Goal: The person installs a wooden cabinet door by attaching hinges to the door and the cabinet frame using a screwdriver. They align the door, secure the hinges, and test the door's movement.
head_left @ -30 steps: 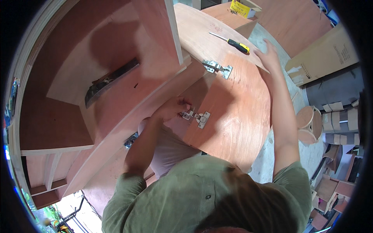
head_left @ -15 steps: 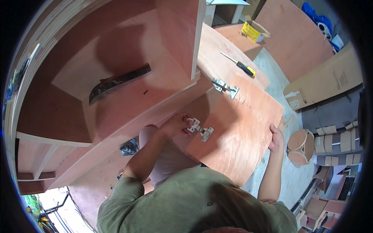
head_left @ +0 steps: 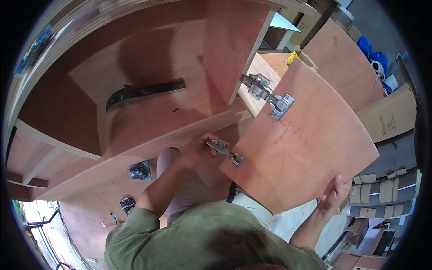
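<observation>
A plywood door panel (head_left: 310, 144) is lifted and tilted in front of an open plywood cabinet (head_left: 148, 121). Two metal hinges are screwed to the panel: the lower hinge (head_left: 227, 152) and the upper hinge (head_left: 270, 95). My left hand (head_left: 198, 148) is closed around the arm of the lower hinge, close to the cabinet's front edge. My right hand (head_left: 335, 193) grips the panel's lower right edge and holds it up.
A dark hand plane (head_left: 144, 92) lies on the cabinet shelf. Small dark packets (head_left: 140, 171) sit on the wood below the cabinet. More plywood panels (head_left: 346, 58) and cardboard boxes (head_left: 391, 117) lie at the right. A yellow box (head_left: 294, 57) shows behind the panel.
The door panel has been raised off the surface and swung up toward the cabinet. My right hand slid from its far edge to its lower right edge. My left hand stayed on the lower hinge.
</observation>
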`<state>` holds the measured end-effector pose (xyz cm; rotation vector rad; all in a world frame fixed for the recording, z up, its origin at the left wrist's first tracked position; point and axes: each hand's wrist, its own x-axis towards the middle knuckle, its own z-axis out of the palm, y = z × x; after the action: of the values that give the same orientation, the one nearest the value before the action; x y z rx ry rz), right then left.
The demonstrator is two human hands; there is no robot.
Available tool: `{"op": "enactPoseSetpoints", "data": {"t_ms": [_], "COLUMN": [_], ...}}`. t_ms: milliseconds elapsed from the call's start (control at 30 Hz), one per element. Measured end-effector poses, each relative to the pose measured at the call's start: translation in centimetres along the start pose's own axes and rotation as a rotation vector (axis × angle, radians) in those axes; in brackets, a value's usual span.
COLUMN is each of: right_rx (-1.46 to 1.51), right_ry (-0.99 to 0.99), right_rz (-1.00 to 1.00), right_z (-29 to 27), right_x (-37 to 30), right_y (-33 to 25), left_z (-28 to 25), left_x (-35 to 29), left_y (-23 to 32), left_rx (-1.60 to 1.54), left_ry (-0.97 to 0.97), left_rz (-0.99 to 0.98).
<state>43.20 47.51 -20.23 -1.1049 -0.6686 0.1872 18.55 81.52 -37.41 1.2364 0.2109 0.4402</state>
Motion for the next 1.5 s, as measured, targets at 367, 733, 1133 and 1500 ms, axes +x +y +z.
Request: {"op": "enactPoseSetpoints", "data": {"t_ms": [367, 733, 1133, 1500], "right_rx": [-0.003, 0.013, -0.074, -0.124], "right_ry": [-0.072, -0.056, -0.025, -0.004], "right_rz": [-0.391, -0.37, -0.416, -0.405], "right_z": [8.6, 8.6, 9.8, 8.6], "right_x": [3.4, 6.3, 6.0, 8.7], "right_y": [3.0, 5.3, 5.4, 5.7], "left_z": [-5.2, -5.7, -5.3, -4.7], "left_x": [10.0, 16.7, 18.9, 18.4], "left_y": [5.3, 2.0, 0.4, 0.1], "left_rx": [0.179, 0.154, 0.026, 0.019], "left_ry": [0.099, 0.179, 0.293, 0.246], "left_rz": [0.209, 0.337, 0.348, 0.292]}}
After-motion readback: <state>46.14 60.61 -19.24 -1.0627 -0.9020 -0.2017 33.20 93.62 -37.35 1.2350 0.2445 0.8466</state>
